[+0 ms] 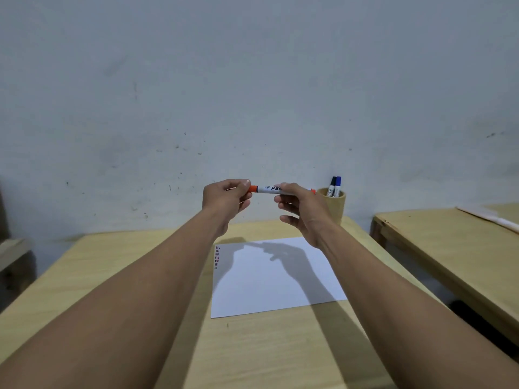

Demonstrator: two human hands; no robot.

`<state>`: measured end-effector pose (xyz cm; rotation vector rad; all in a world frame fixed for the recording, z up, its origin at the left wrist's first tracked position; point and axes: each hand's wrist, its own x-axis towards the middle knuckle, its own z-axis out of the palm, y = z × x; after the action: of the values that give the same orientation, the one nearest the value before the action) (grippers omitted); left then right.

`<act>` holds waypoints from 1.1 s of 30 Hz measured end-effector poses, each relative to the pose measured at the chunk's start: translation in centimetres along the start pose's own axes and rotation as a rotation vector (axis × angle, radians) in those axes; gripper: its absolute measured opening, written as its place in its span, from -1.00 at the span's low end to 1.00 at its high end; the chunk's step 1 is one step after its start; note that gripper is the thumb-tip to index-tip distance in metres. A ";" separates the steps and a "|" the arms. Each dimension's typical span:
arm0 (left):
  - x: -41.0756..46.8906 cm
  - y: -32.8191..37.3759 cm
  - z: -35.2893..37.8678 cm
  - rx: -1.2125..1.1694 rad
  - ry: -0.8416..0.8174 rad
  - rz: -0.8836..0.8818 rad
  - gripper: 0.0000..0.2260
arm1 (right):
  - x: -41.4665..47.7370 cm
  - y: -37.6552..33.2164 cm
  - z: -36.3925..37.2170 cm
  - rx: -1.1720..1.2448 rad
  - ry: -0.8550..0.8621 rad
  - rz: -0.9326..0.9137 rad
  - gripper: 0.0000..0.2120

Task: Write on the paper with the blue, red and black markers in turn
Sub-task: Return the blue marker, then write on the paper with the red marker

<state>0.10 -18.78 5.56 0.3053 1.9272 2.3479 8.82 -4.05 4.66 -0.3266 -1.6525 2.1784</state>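
Both hands hold the red marker (266,189) level in the air above the far end of the table. My left hand (226,199) pinches its red cap end. My right hand (302,211) grips the white barrel, hiding part of the label. Below lies the white paper (276,279), with a short column of red and dark marks (216,257) at its far left edge. The black marker (332,186) and the blue marker (337,186) stand in a wooden cup (335,206) behind my right hand.
The paper rests on a light wooden table (112,265). A second wooden table (449,242) stands to the right across a gap, with a pale sheet at its far edge. A grey wall runs behind both.
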 end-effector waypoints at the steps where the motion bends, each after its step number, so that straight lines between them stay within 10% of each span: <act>1: 0.1 0.1 0.2 0.019 0.009 0.021 -0.94 | 0.0 -0.3 -0.5 -0.049 -0.016 -0.002 -0.76; 19: 0.7 -0.6 7.4 0.419 -0.025 0.345 -0.85 | 3.0 -2.7 -7.4 -0.884 -0.127 -0.249 -0.83; 33: 4.6 -7.7 15.2 0.678 -0.260 0.102 -0.49 | 11.3 -6.8 -13.5 -0.762 0.212 -0.255 -0.88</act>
<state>-1.69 -1.75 1.30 0.7215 2.5360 1.5161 5.24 14.23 7.93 -0.4923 -2.1892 1.2178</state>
